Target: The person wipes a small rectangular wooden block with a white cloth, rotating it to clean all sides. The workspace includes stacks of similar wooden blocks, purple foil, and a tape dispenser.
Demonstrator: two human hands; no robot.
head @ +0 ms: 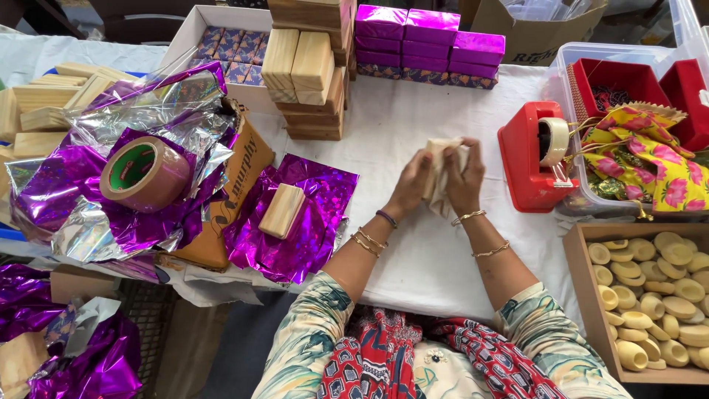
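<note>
On the white cloth (413, 244) at the middle of the table, both hands meet around a small pale block (441, 159) held upright just above the surface. The left hand (410, 185) presses its fingers flat along the block's left face, and the right hand (465, 177) curls over the top and right side; both are closed on it, with thin bangles at each wrist. The block looks matte and cream-coloured, wrapped or faced in something soft, though its surface is partly hidden by the fingers.

Left of the hands lies a smooth wooden box (281, 210) on a crinkled sheet of purple foil (310, 229), glossy and creased. Further left, a roll of brown tape (144, 174) rests on a heap of purple and silver foil. Behind stand stacked plain wooden boxes (310, 70) with visible grain, and a neat pile of foil-wrapped boxes (428, 41), shiny magenta with patterned sides.

Right of the hands sits a red plastic tape dispenser (528, 166). Beside it a clear tub (565, 66) holds red trays and yellow flowered cloth pouches (650, 159). A wooden tray (583, 295) at the near right is filled with rounded, cream-yellow oval pieces (657, 295), smooth and dished.

The cloth is slightly wrinkled; cardboard cartons crowd the table's far edge.
</note>
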